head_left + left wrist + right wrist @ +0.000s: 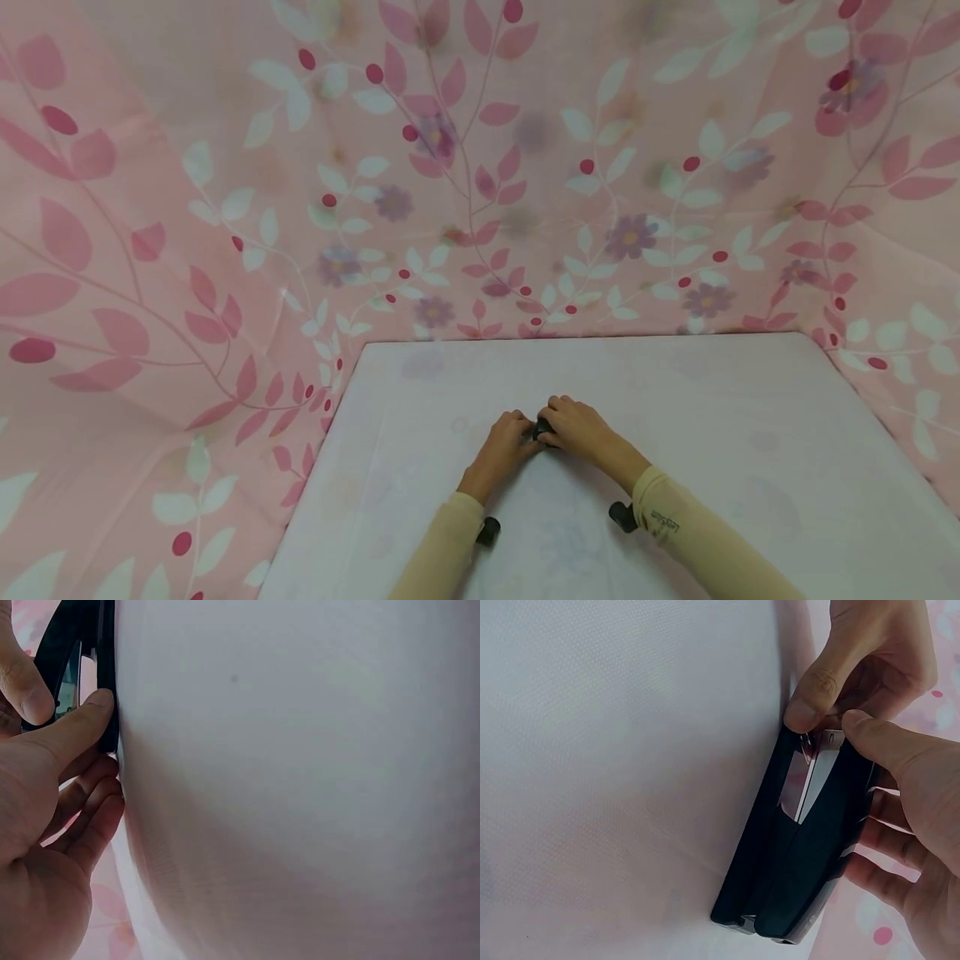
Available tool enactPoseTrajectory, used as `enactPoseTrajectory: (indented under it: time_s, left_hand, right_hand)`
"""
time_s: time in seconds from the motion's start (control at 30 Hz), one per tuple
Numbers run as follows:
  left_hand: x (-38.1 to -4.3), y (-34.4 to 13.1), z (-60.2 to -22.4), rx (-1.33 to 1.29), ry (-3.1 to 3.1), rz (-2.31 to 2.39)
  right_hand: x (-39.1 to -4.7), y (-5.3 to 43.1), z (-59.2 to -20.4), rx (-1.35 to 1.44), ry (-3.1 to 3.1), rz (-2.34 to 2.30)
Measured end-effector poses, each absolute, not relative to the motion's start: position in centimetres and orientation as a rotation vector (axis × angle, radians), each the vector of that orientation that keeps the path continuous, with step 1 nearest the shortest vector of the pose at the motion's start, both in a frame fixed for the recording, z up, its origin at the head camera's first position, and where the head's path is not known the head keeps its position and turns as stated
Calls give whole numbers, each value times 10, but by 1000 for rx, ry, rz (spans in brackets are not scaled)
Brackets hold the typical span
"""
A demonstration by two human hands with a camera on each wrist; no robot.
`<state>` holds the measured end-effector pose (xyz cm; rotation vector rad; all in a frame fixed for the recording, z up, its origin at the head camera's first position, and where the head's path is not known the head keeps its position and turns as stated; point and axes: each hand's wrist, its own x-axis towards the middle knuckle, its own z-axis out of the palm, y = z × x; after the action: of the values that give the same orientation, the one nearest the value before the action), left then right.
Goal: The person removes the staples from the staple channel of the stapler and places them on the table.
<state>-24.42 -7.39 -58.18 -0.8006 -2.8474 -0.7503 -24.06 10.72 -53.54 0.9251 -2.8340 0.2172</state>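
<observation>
A black stapler (810, 840) lies on the white-covered table, held between both hands at the table's middle. In the right wrist view, my right hand (930, 795) grips its upper arm, thumb near the front end and fingers along the top. The left hand (881, 656) pinches the front end of the base, with its thumb on the base's edge. A gap stands between upper arm and base there, and a strip of metal shows inside. From the left wrist, only part of the stapler (107, 667) is visible, behind the left thumb. The head view shows little of it between the hands.
White cloth covers the table (750, 433). Pink floral curtains (480, 208) hang behind it and at both sides. Each sleeved wrist carries a small black camera, one at the left wrist (488, 531) and one at the right wrist (622, 517).
</observation>
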Motion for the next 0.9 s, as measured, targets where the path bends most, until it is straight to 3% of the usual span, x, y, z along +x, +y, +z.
enactPoseTrajectory:
  time_s: [0.53,0.9]
  left_hand:
    - [-245,-71,-582,-789,-2852,-684]
    - [-244,-71,-577,-772,-2905,-679]
  right_hand:
    - [-240,110,-534,921,-2851,193]
    - [-231,148,-497,861,-2838,637]
